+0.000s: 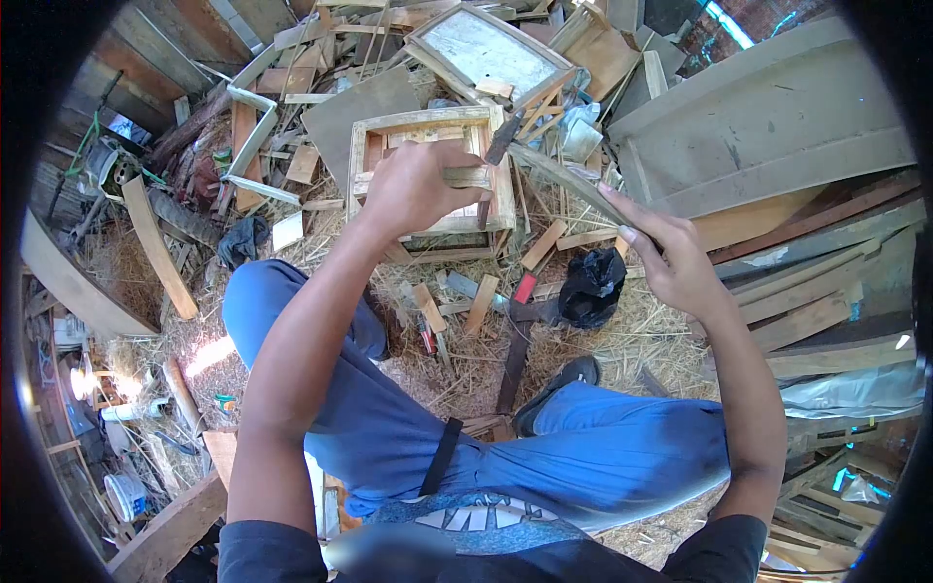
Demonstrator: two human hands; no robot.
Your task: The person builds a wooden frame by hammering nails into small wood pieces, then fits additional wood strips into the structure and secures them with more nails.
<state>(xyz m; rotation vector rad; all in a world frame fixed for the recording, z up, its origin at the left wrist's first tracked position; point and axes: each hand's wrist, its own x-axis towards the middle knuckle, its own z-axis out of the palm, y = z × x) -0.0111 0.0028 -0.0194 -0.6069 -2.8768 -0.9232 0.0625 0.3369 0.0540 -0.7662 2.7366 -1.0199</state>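
Note:
My right hand (671,253) is closed round the wooden handle of a hammer (564,177), its thumb and forefinger along the shaft. The dark hammer head is over the right side of a wooden frame (502,185). My left hand (413,187) is wrapped round a short wooden strip (468,178) that lies across the frame, its right end close to the hammer head. A narrow dark piece (483,212) shows below that end; its kind I cannot make out. The frame rests in front of my knees, and my left forearm covers part of its lower left.
Straw and wood offcuts (479,303) cover the ground. A black plastic bag (593,287) lies right of a dark metal tool (515,355). Behind the frame leans a panelled wooden frame (491,51). Planks (807,316) are stacked at right, below a large grey panel (758,117).

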